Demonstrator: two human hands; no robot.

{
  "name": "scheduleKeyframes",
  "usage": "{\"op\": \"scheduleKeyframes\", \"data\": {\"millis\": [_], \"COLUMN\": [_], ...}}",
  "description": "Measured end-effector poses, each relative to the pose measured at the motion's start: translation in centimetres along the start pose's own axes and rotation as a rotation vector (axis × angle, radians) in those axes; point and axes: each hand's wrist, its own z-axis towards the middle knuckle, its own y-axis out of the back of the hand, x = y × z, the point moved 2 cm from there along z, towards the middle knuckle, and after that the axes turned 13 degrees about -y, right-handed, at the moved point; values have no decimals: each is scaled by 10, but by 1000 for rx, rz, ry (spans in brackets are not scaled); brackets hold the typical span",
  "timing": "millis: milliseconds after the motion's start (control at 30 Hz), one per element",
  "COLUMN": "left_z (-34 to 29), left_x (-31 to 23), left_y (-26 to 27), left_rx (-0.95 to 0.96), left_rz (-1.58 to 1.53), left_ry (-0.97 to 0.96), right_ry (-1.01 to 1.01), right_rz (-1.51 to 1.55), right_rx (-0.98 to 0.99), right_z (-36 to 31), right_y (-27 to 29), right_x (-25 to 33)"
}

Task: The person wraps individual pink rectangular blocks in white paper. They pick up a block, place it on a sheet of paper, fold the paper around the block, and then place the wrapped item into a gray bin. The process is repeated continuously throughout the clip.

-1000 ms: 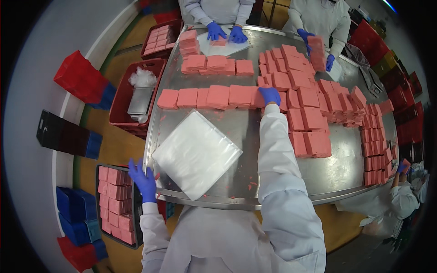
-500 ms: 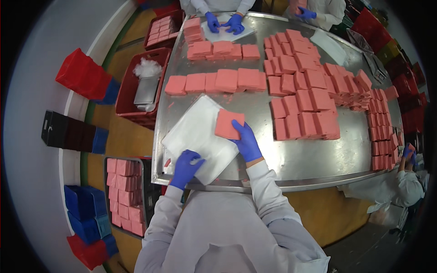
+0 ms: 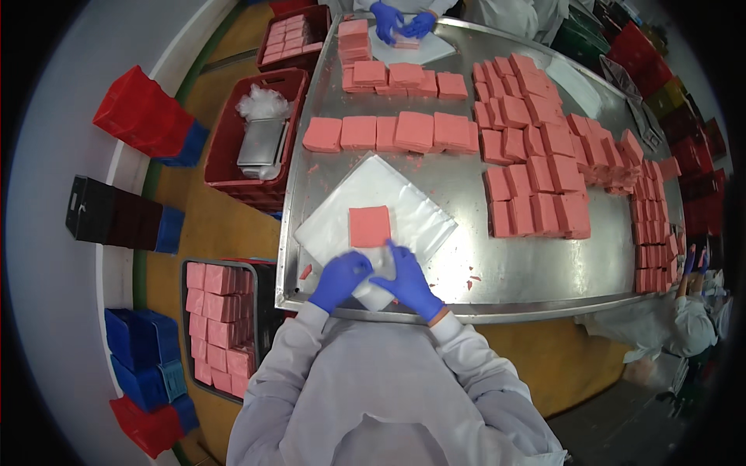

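Note:
A square pink block [image 3: 369, 226] lies flat on a pile of thin white wrapping sheets [image 3: 420, 221], which is turned cornerwise on the metal table. My left hand [image 3: 342, 278], in a blue glove, is at the near corner of the pile with its fingers curled together on the top sheet. Opposite it, my right hand [image 3: 408, 283], gloved too, has its thumb and forefinger apart, the forefinger by the block's near right corner. Between the hands the sheet looks lifted and creased just below the block. Part of the sheet's near edge is hidden by my fingers.
A row of pink blocks [image 3: 357, 133] lies beyond the sheets; large stacks [image 3: 544, 167] stand to the right. Across the metal table [image 3: 458, 272] a co-worker's gloved hands [image 3: 400, 23] handle another block. Left are a red crate [image 3: 220, 167] and a dark crate [image 3: 264, 311] of wrapped blocks.
The pink block has left my right hand and now lies on the sheets. Both hands have drawn together at the near corner. My view has shifted slightly left.

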Motion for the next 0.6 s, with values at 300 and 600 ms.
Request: {"op": "scheduleKeyframes", "data": {"millis": [300,600], "left_z": [79,88], "left_x": [47,11], "left_y": [41,-11], "left_rx": [-71,-190], "left_rz": [-3,549], "left_ry": [-72,-93], "right_ry": [-133,-116], "right_rz": [121,70], "right_rx": [-577,-44], "right_z": [35,32], "right_y": [51,5], "right_x": [-17,-31]}}
